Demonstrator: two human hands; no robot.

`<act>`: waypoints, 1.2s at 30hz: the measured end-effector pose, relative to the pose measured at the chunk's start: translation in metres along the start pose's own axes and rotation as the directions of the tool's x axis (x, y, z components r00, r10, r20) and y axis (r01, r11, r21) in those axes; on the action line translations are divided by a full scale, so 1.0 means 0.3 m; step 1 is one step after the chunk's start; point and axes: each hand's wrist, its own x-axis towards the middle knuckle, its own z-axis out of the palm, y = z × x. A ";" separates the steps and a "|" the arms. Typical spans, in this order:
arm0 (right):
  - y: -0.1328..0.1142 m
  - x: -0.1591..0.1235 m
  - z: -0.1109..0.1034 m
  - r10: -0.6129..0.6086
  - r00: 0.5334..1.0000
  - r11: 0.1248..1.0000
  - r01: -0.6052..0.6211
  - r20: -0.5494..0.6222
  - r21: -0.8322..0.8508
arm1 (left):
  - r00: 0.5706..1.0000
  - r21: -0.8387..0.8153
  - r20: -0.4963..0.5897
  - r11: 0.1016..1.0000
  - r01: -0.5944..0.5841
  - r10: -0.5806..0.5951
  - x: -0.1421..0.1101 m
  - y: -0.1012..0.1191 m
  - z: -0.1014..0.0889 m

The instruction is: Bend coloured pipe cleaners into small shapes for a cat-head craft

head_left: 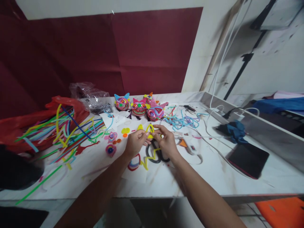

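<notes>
Both hands meet above the middle of the table, pinching a yellow pipe cleaner [150, 128] bent into a loop. My left hand [137, 141] grips it from the left with thumb and fingers together. From the right, my right hand [166, 141] pinches the same piece. Just below the fingers lie black-handled scissors [156, 156], partly covered by a zigzag yellow pipe cleaner [148, 158]. A coiled red, white and blue piece [134, 162] sits beside my left wrist. Yellow ovals [125, 130] and small coiled eye-like pieces [110, 150] rest left of my left hand.
Colourful animal-face figures [139, 107] stand at the back. Loose pipe cleaners [71, 126] spill from a red plastic bag [68, 103] on the left. Blue strands [181, 120], a white glue gun [192, 147], cables and a black tablet-like slab [248, 160] are on the right.
</notes>
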 end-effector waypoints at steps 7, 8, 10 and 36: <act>-0.012 0.002 -0.005 -0.005 0.994 0.992 -0.009 0.109 0.122 | 0.982 -0.149 -0.001 0.971 0.186 -0.188 0.008 0.020 -0.006; -0.014 0.001 -0.006 -0.029 0.993 0.993 0.015 0.116 0.116 | 0.977 -0.160 0.007 0.964 0.210 -0.212 0.009 0.021 -0.008; -0.015 0.000 -0.009 -0.092 0.987 0.995 0.085 0.130 0.060 | 0.970 -0.164 0.013 0.957 0.241 -0.242 0.011 0.020 -0.010; -0.001 0.011 -0.004 0.065 0.997 0.983 -0.070 0.029 0.172 | 0.979 -0.319 -0.101 0.938 0.137 -0.177 0.018 0.005 -0.013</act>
